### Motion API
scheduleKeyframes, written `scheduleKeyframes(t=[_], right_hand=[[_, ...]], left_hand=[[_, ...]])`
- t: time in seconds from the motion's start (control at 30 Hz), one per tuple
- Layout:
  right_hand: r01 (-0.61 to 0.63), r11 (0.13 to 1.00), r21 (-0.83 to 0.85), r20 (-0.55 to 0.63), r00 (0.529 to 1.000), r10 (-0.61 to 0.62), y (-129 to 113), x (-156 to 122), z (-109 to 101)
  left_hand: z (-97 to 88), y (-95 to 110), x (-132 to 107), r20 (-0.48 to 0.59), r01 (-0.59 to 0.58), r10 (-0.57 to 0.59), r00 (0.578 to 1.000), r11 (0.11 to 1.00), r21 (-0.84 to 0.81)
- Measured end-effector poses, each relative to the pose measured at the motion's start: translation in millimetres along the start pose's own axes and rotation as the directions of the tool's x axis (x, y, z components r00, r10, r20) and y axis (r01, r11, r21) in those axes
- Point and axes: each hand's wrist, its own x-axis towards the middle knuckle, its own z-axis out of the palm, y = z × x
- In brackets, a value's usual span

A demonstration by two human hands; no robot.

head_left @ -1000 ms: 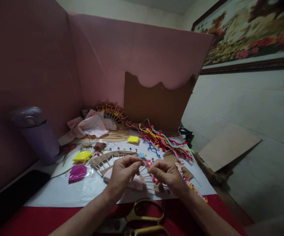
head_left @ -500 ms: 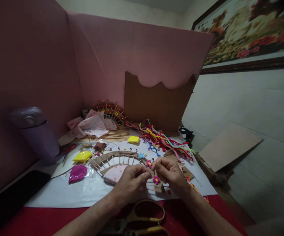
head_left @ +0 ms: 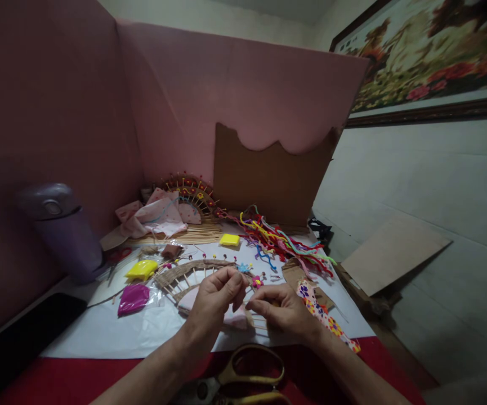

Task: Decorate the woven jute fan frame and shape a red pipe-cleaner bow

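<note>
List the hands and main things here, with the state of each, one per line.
Left hand: fingers bent, grip unclear
Right hand: fingers curled, grip unclear
Near fan-shaped frame: lying, partly hidden
Scissors: lying, partly out of frame
Purple bottle: capped, standing
Pink fabric: crumpled
Pipe cleaners: loosely heaped
Brown cardboard: upright, top edge wavy

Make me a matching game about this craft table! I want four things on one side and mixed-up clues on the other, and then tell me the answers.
Things:
1. scissors
2. bottle
3. fuzzy strings
4. front fan

Clues:
A. many colours, in a loose heap
B. partly hidden behind the left hand
C. yellowish handles, at the bottom of the picture
D. purple, over on the left

Right pairs: 1-C, 2-D, 3-A, 4-B
</note>
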Motion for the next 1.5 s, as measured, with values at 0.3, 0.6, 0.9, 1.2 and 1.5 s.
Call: scheduleKeyframes(t=[0.3,0.6,0.9,1.2,1.5], right_hand=[[0.052,0.997,0.059,0.007,0.999,-0.052,-6.6,-4.5,-1.0],[-0.086,0.946,0.312,0.057,0.996,0.072,-12.2,-4.0,0.0],[-0.113,0.912,0.393,-0.157,0.970,0.188,0.4,-2.0,-7.4],[-0.042,0.996,0.084,-0.192,0.980,0.058,-4.1,-1.2,3.5],[-0.005,1.000,0.018,-0.183,0.983,0.009,0.2,-3.4,2.4]], left_hand=[[4.1,-4.8,1.1,0.074,0.121,-0.138,0.988,0.973,0.195],[4.9,-22.7,-1.9,0.136,0.118,-0.126,0.983,0.991,0.065],[2.1,-13.9,1.8,-0.038,0.174,-0.171,0.985,0.979,0.103],[0.4,-4.4,1.7,-0.088,0.077,-0.076,0.993,0.997,0.008],[2.7,-7.9,-2.3,-0.098,0.083,-0.063,0.993,0.972,0.220]])
